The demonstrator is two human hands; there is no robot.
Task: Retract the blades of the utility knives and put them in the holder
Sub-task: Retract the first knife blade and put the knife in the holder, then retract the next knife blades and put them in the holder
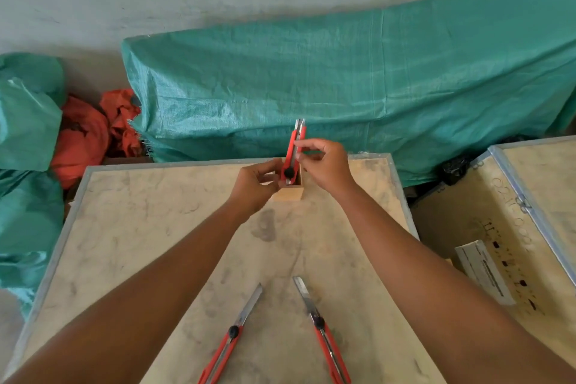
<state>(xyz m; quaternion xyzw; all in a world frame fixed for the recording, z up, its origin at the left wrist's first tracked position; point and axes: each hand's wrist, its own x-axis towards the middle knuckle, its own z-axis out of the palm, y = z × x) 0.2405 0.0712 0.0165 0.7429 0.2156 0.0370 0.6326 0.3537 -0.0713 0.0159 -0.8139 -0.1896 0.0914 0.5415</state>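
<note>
— Three knives noted, head view. Location of each?
— One knife (294,151) stands upright in the wooden holder (290,193); right hand (324,164) fingers pinch its body, left hand (255,185) fingers curl against the holder. Left knife (232,337) and right knife (322,332) lie on the surface (140,227), blades extended.

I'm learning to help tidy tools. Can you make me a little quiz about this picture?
1. How many knives lie flat on the table?
2. True or false: the left flat knife and the right flat knife have blades sticking out.
3. Which hand pinches the upright knife in the wooden holder: A left hand, B right hand?

Key: 1. two; 2. true; 3. B
</note>
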